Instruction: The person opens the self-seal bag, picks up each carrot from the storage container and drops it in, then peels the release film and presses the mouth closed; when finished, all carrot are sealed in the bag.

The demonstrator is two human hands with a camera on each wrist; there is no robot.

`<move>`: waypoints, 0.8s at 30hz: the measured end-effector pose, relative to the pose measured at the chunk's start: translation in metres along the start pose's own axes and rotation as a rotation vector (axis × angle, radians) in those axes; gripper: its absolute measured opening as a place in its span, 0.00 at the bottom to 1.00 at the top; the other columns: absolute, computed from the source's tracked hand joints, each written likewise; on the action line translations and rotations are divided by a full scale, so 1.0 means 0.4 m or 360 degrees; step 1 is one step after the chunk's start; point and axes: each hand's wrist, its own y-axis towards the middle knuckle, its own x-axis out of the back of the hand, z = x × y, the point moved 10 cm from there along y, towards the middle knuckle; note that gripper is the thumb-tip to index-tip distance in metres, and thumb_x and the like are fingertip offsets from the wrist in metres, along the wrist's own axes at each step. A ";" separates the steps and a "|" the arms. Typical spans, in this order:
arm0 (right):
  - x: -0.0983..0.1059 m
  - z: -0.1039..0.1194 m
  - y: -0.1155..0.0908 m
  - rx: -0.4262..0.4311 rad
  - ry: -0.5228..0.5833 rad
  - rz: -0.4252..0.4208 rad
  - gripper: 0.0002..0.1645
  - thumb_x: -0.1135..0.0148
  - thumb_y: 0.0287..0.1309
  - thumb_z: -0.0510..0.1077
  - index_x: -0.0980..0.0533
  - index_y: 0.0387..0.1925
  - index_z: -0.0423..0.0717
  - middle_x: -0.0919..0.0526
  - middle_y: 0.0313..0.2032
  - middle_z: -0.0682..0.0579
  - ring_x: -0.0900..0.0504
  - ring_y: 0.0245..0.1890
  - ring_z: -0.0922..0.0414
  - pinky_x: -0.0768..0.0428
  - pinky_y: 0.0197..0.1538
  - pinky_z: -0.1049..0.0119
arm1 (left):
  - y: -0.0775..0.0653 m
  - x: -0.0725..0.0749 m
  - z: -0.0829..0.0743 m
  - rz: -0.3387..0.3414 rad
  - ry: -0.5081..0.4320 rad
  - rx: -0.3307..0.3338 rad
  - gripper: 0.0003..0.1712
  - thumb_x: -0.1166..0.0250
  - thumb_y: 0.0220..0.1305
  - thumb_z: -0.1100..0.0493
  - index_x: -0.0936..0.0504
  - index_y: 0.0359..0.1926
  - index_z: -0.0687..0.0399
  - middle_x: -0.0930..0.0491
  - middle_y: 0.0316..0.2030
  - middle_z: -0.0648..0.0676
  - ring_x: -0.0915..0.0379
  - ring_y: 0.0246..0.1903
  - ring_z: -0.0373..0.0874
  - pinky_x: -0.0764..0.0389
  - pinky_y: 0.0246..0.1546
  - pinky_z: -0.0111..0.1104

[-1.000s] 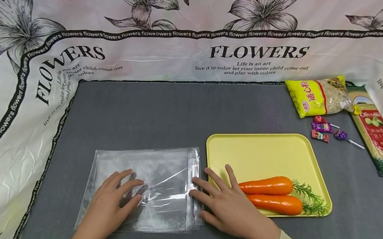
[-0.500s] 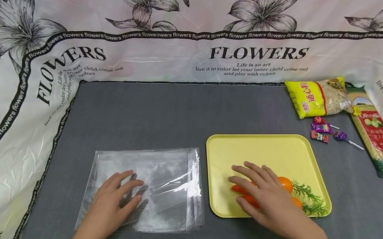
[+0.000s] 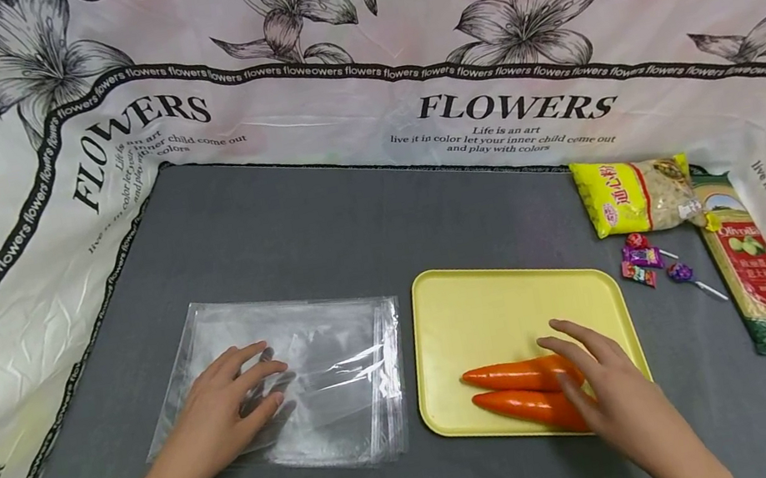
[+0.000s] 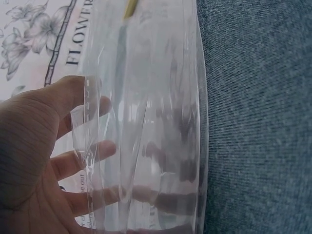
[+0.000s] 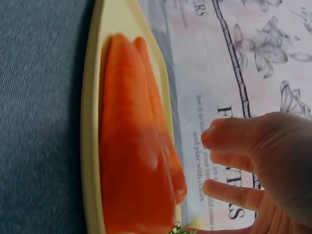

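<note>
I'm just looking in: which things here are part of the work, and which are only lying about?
Likely part of the work, being nearest the hands:
clear plastic bags, at the left hand
two carrots, at the right hand
yellow tray under the carrots

Apparently just lying about:
yellow packet
red-and-green packet
wrapped sweets
</note>
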 end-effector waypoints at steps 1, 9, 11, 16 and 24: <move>-0.004 -0.006 -0.001 -0.0007 0.0003 0.0018 0.30 0.32 0.53 0.40 0.29 0.59 0.55 0.35 0.63 0.48 0.34 0.58 0.43 0.29 0.52 0.39 | 0.000 0.000 0.000 -0.0002 0.0001 -0.0001 0.20 0.30 0.56 0.52 0.20 0.51 0.40 0.29 0.59 0.55 0.38 0.59 0.64 0.36 0.52 0.60; -0.017 -0.020 -0.003 0.0067 0.0003 0.0015 0.27 0.34 0.54 0.39 0.26 0.56 0.56 0.30 0.59 0.51 0.30 0.55 0.47 0.27 0.51 0.44 | 0.000 0.001 -0.001 0.0008 0.0001 0.0002 0.20 0.31 0.56 0.52 0.20 0.51 0.40 0.29 0.59 0.56 0.38 0.60 0.64 0.37 0.52 0.60; -0.023 -0.025 -0.002 0.0062 0.0019 0.0043 0.26 0.34 0.54 0.39 0.25 0.55 0.56 0.29 0.58 0.52 0.29 0.54 0.48 0.26 0.51 0.44 | 0.000 0.000 -0.001 0.0014 0.0001 0.0003 0.20 0.31 0.56 0.52 0.20 0.51 0.40 0.29 0.59 0.56 0.38 0.60 0.64 0.37 0.52 0.61; -0.042 -0.046 0.004 0.0012 0.0071 0.0147 0.25 0.34 0.55 0.40 0.25 0.54 0.59 0.25 0.54 0.56 0.26 0.52 0.52 0.25 0.51 0.47 | -0.001 -0.003 -0.001 0.0022 0.0001 -0.0004 0.20 0.31 0.56 0.52 0.20 0.52 0.40 0.30 0.59 0.55 0.38 0.60 0.64 0.37 0.52 0.60; -0.060 -0.075 0.012 -0.0084 0.0139 0.0300 0.25 0.34 0.56 0.45 0.26 0.56 0.61 0.24 0.54 0.59 0.25 0.51 0.54 0.25 0.52 0.47 | 0.000 -0.004 -0.004 0.0026 0.0010 -0.0008 0.20 0.31 0.57 0.51 0.20 0.52 0.40 0.30 0.60 0.55 0.39 0.60 0.64 0.37 0.52 0.60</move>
